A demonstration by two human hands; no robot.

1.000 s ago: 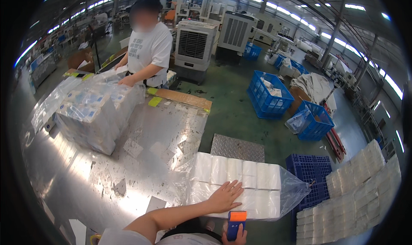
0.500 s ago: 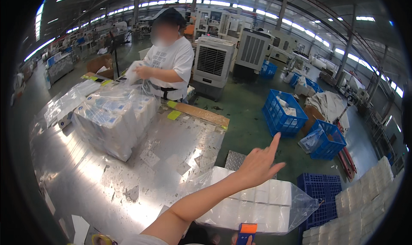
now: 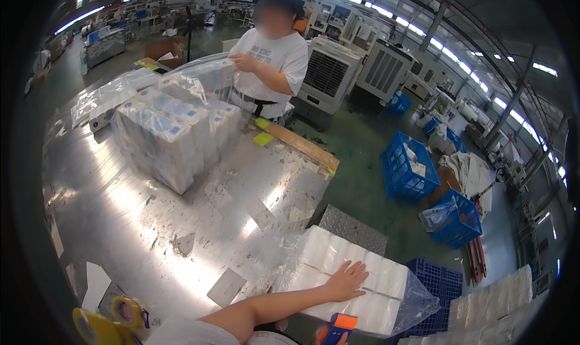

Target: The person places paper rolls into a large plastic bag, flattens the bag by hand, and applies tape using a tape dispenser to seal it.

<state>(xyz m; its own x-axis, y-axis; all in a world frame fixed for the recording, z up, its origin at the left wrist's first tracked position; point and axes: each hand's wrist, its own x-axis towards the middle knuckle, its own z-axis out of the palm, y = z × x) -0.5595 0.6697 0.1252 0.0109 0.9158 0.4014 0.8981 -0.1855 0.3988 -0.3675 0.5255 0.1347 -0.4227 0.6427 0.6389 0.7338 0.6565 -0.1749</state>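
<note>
My left hand point(image 3: 348, 281) lies flat with fingers spread on top of a clear plastic bag of white paper packs point(image 3: 320, 252). The bag sits at the right end of the metal table, its loose plastic end spreading to the right. At the lower edge my right hand point(image 3: 320, 335), partly cut off, is closed around an orange-and-blue handheld tool point(image 3: 342, 324) beside the bag's near side. I cannot make out the tool's exact kind. Across the table, a co-worker's hand point(image 3: 243, 62) pulls at the clear film over another bagged bundle of paper packs point(image 3: 160, 130).
Yellow tape rolls point(image 3: 124, 312) lie at the lower left of the metal table point(image 3: 139, 224). Blue crates point(image 3: 411, 185) stand on the green floor at right, with a dark blue pallet point(image 3: 428, 281) nearer. Beyond the co-worker stand grey air coolers point(image 3: 329, 73). More wrapped white packs point(image 3: 495, 303) are at lower right.
My left hand has come down from a raised pointing pose onto the bag. The view has shifted. The co-worker's hands have moved, and the film over the far bundle is drawn out.
</note>
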